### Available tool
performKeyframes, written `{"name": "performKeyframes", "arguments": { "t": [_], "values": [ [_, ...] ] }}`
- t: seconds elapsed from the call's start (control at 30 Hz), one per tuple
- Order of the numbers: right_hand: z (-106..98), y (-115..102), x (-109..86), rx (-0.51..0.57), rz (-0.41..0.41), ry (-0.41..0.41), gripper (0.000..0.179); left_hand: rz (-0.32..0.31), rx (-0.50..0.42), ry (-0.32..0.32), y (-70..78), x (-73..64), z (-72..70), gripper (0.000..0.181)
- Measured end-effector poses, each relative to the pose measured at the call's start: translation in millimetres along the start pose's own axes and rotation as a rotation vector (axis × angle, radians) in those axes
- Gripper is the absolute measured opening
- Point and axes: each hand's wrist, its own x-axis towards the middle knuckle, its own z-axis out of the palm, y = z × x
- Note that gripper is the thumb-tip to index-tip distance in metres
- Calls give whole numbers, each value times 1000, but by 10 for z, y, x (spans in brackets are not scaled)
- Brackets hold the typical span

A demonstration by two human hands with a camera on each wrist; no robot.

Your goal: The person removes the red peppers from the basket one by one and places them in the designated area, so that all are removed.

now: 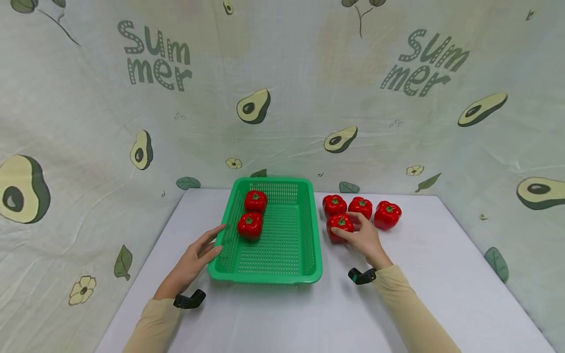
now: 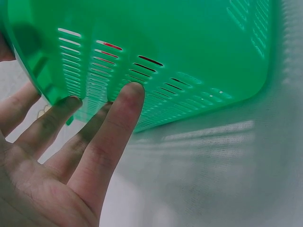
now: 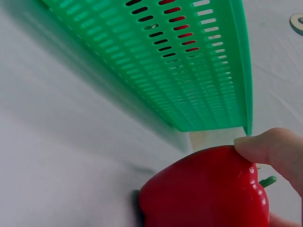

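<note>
R grip (image 1: 366, 240): mine, pinching red pepper (image 1: 340, 226) just R of green basket (image 1: 282, 245).
L grip (image 1: 191, 262): mine, fingers straight vs. basket's outer wall.
Basket: btwn my grips, w/ 2 peppers (image 1: 250, 226) inside.
3 more peppers (image 1: 361, 206): on desk (image 1: 265, 318), near R grip's far side.

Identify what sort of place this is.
Probably a staged recording setup: an avocado-print cloth backdrop hangs behind and along both sides of a pale table, and a small black device is worn on each wrist. The room beyond is hidden.
</note>
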Motion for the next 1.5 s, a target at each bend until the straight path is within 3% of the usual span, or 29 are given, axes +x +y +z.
{"name": "performKeyframes", "arguments": {
  "t": [0.57,0.77,0.97,1.2,1.37,1.5],
  "values": [
    [-4,5,-49,-45,-20,1,88,0,15,5,-3,-36,27,62],
    [-45,-18,-133,-122,-16,-13,93,2,22,-3,-41,-84,44,62],
    [-177,-286,-131,-194,-73,64,89,15,5,5,-20,-34,27,62],
    [-216,-654,-123,-168,-234,164,69,34,1,-9,6,-15,-2,63],
    [-118,-916,-99,-123,-298,145,69,32,-5,-10,1,-17,-8,62],
    [-3,-1095,-94,-85,-314,80,72,24,-3,-10,-1,-23,5,63]
  ]
}}
